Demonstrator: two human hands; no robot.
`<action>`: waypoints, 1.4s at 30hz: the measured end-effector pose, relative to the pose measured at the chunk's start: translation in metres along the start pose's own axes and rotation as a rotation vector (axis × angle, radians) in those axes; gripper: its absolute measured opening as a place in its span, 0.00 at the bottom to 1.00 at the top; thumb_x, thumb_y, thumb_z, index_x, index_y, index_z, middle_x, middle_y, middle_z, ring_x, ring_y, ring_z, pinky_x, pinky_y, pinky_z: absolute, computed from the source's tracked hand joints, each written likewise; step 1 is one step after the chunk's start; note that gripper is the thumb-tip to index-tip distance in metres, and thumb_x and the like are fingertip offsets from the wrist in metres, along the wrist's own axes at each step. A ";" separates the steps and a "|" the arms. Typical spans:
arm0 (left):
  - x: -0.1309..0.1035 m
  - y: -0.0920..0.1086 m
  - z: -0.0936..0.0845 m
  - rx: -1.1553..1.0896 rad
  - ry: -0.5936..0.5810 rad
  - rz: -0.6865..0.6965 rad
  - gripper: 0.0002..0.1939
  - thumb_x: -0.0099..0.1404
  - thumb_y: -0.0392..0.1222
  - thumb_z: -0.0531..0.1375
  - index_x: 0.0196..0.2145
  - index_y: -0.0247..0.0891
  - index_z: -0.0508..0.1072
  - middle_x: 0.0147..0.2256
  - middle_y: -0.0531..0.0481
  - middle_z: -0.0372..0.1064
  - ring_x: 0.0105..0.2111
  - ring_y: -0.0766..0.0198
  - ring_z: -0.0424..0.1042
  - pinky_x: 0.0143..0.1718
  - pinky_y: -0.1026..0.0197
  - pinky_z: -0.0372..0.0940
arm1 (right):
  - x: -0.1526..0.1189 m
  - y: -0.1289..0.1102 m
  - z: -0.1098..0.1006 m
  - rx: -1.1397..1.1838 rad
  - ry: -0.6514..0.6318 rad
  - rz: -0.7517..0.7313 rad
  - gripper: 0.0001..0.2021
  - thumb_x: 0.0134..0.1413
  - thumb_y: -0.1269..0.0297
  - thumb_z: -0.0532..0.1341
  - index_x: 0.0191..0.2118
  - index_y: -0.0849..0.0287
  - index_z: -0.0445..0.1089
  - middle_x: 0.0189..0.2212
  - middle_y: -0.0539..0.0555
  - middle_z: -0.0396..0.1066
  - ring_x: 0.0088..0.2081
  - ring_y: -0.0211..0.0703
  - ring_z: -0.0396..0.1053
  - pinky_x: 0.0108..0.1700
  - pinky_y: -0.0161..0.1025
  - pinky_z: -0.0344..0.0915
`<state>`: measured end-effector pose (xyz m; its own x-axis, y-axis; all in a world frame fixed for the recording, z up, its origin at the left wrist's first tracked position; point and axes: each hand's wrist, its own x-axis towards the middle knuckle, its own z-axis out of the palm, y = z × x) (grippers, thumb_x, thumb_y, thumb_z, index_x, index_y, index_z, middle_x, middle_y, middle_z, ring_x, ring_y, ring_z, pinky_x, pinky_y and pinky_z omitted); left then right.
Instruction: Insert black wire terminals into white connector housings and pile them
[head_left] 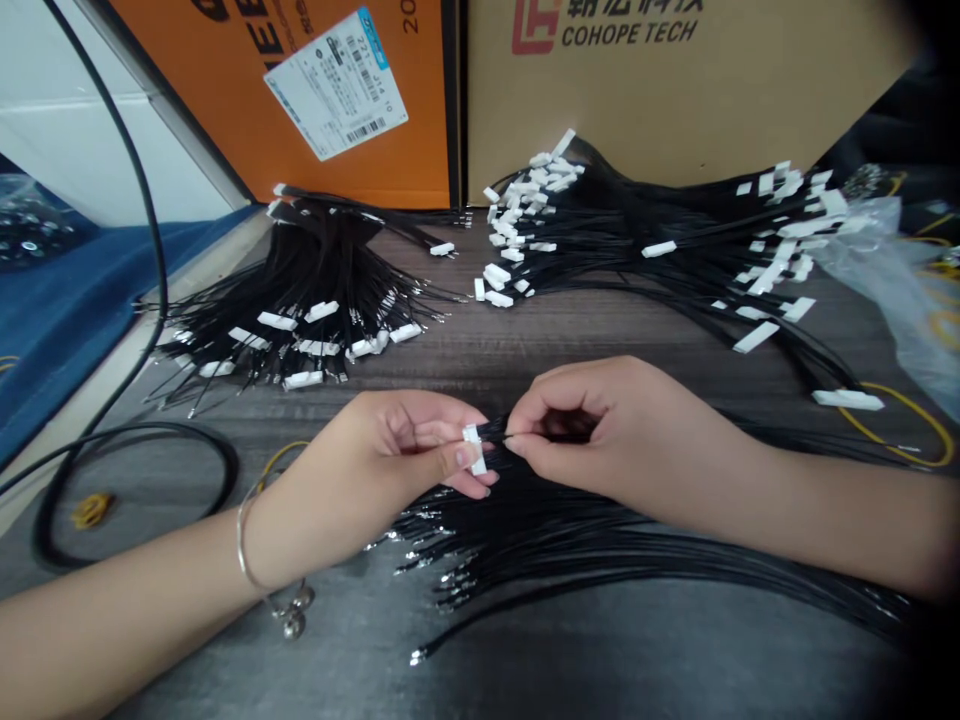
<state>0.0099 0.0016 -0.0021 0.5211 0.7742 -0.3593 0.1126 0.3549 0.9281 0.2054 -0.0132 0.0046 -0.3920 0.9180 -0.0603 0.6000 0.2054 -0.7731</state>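
The left hand (382, 455) is pinched shut on a small white plug (474, 449), with the thumb and fingers squeezing it from both sides. The plug sticks out at the fingertips, right in the gap between the two hands. The right hand (592, 425) is just beside it, with its fingertips closed on thin black wires (499, 430) that run into the plug. The two hands almost touch at the plug. A silver bracelet (259, 580) hangs on the left wrist. Under both hands lies a loose bunch of black wires (570, 560) with shiny metal tips, spread across the dark wooden table (525, 340). Farther back on the left is a pile of wires with white plugs (300, 300). Farther back on the right is a bigger pile of the same kind (637, 230). Behind the piles stand an orange box (300, 90) and a brown box (675, 90). A thick black cable (135, 470) curls at the left side of the table.
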 end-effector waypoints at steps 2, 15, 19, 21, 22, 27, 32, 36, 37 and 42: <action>0.000 0.000 0.000 0.006 0.000 -0.001 0.05 0.57 0.30 0.61 0.33 0.33 0.74 0.27 0.50 0.76 0.26 0.69 0.75 0.31 0.71 0.71 | 0.000 -0.001 0.001 0.004 -0.017 0.005 0.06 0.49 0.65 0.58 0.27 0.55 0.72 0.21 0.44 0.68 0.22 0.30 0.62 0.22 0.28 0.57; -0.002 0.003 0.002 -0.080 -0.016 0.077 0.06 0.57 0.30 0.62 0.35 0.31 0.73 0.28 0.50 0.75 0.30 0.66 0.76 0.35 0.66 0.72 | -0.005 -0.015 -0.012 -0.309 0.069 -0.174 0.07 0.53 0.64 0.57 0.31 0.57 0.71 0.27 0.47 0.70 0.29 0.34 0.65 0.31 0.33 0.59; -0.002 0.006 -0.006 -0.138 -0.009 0.283 0.07 0.58 0.32 0.62 0.36 0.30 0.73 0.29 0.50 0.74 0.30 0.68 0.74 0.35 0.67 0.71 | -0.015 -0.021 -0.017 -0.496 0.263 -0.424 0.05 0.52 0.68 0.59 0.36 0.59 0.69 0.35 0.51 0.68 0.38 0.37 0.64 0.41 0.35 0.60; -0.001 0.007 -0.009 -0.147 0.012 0.314 0.07 0.58 0.33 0.62 0.36 0.30 0.73 0.29 0.50 0.73 0.29 0.69 0.73 0.35 0.67 0.70 | -0.018 -0.019 -0.010 -0.530 0.257 -0.498 0.05 0.54 0.69 0.57 0.35 0.59 0.69 0.37 0.53 0.65 0.39 0.37 0.61 0.42 0.35 0.60; 0.000 0.006 -0.010 -0.154 0.023 0.309 0.07 0.58 0.33 0.62 0.36 0.30 0.72 0.30 0.50 0.72 0.29 0.70 0.73 0.35 0.67 0.70 | -0.019 -0.017 -0.005 -0.562 0.252 -0.519 0.05 0.55 0.69 0.56 0.35 0.59 0.70 0.37 0.54 0.63 0.39 0.38 0.60 0.42 0.36 0.59; 0.007 0.000 -0.012 -0.190 0.059 0.202 0.05 0.59 0.33 0.60 0.35 0.29 0.71 0.31 0.50 0.71 0.31 0.69 0.72 0.38 0.65 0.69 | -0.025 -0.014 0.015 -0.752 0.303 -0.537 0.06 0.54 0.68 0.57 0.34 0.61 0.70 0.37 0.58 0.55 0.39 0.44 0.53 0.41 0.43 0.57; 0.009 -0.002 -0.012 -0.140 0.036 0.185 0.06 0.61 0.33 0.58 0.38 0.30 0.70 0.28 0.51 0.69 0.29 0.69 0.72 0.35 0.66 0.69 | -0.032 -0.020 0.019 -0.621 0.060 -0.509 0.05 0.54 0.72 0.56 0.30 0.60 0.68 0.36 0.55 0.57 0.36 0.41 0.54 0.37 0.39 0.57; 0.008 -0.001 -0.012 -0.114 0.035 0.183 0.07 0.60 0.32 0.58 0.38 0.31 0.70 0.28 0.51 0.69 0.29 0.68 0.72 0.35 0.65 0.69 | -0.032 -0.019 0.022 -0.549 -0.075 -0.512 0.08 0.55 0.73 0.54 0.28 0.61 0.68 0.33 0.54 0.60 0.33 0.39 0.55 0.33 0.37 0.56; 0.008 0.000 -0.012 -0.115 0.038 0.179 0.07 0.60 0.32 0.58 0.38 0.31 0.70 0.28 0.51 0.69 0.29 0.68 0.72 0.35 0.65 0.69 | -0.031 -0.019 0.022 -0.553 -0.085 -0.519 0.08 0.56 0.73 0.54 0.27 0.62 0.68 0.32 0.54 0.61 0.33 0.40 0.55 0.34 0.38 0.56; 0.008 0.001 -0.011 -0.111 0.030 0.167 0.06 0.60 0.31 0.57 0.37 0.29 0.70 0.28 0.51 0.69 0.29 0.69 0.72 0.35 0.67 0.69 | -0.031 -0.016 0.024 -0.493 -0.130 -0.475 0.08 0.56 0.71 0.55 0.29 0.60 0.69 0.32 0.53 0.62 0.35 0.39 0.57 0.37 0.38 0.57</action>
<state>0.0048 0.0136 -0.0052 0.4989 0.8418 -0.2060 -0.0677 0.2748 0.9591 0.1913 -0.0530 0.0040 -0.7524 0.6487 0.1147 0.5772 0.7331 -0.3596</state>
